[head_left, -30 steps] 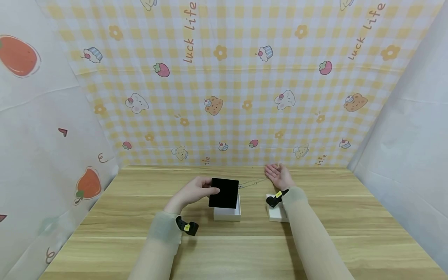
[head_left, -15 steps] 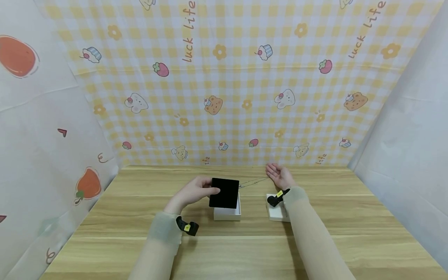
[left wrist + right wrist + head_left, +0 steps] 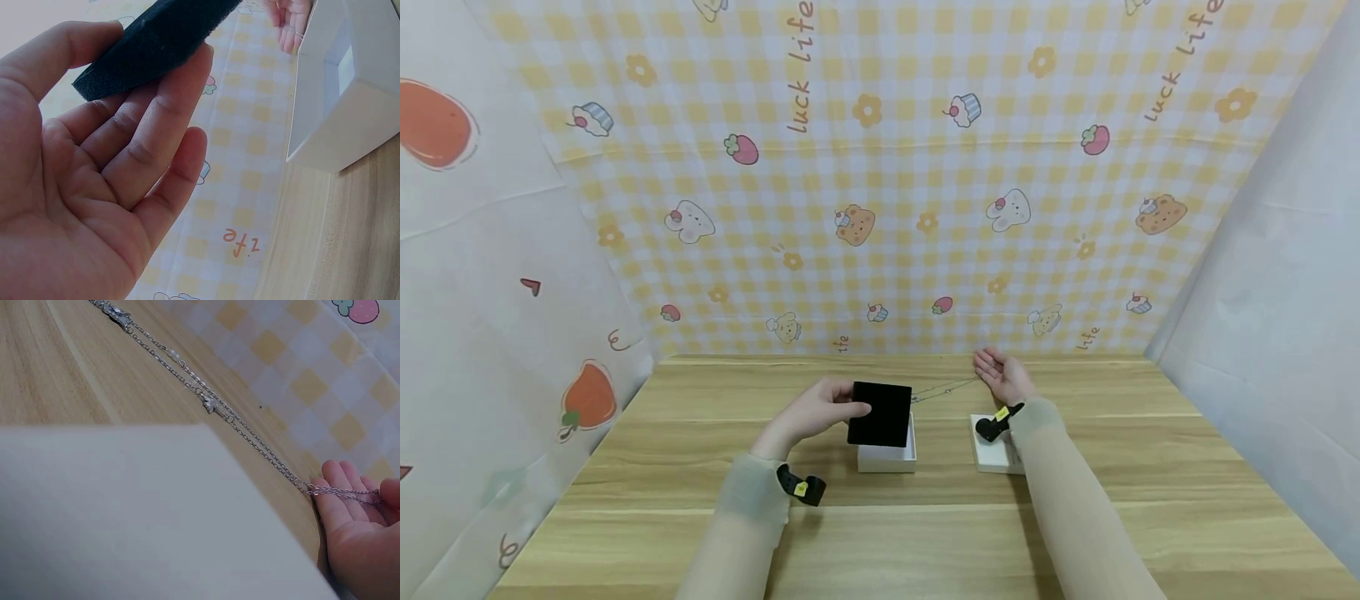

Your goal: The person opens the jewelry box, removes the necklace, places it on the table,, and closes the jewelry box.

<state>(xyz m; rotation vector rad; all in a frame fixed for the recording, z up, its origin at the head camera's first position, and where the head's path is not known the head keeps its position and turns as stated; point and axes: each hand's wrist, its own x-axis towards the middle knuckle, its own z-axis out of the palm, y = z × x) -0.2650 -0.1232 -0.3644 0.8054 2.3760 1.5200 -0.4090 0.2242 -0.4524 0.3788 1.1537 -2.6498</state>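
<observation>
My left hand (image 3: 816,410) pinches a square black foam pad (image 3: 883,417) between thumb and fingers, tilted above a white box (image 3: 887,463). In the left wrist view the pad's thick edge (image 3: 140,56) shows, and the curled fingers support it from below. A silver chain necklace (image 3: 215,407) runs doubled from near the pad to my right hand (image 3: 1003,378). In the right wrist view, the thumb holds its end over the extended fingers (image 3: 334,515). Small charms hang along the chain. Where the necklace meets the pad is hidden in the head view.
A white box lid (image 3: 992,454) lies on the wooden table (image 3: 880,542) under my right wrist, partly covered by the forearm. It blocks much of the right wrist view. A yellow checked cloth (image 3: 925,183) rises behind the table's far edge.
My right hand has drifted slightly to the right, drawing the end of the necklace with it. The left hand and the black pad stay almost in place.
</observation>
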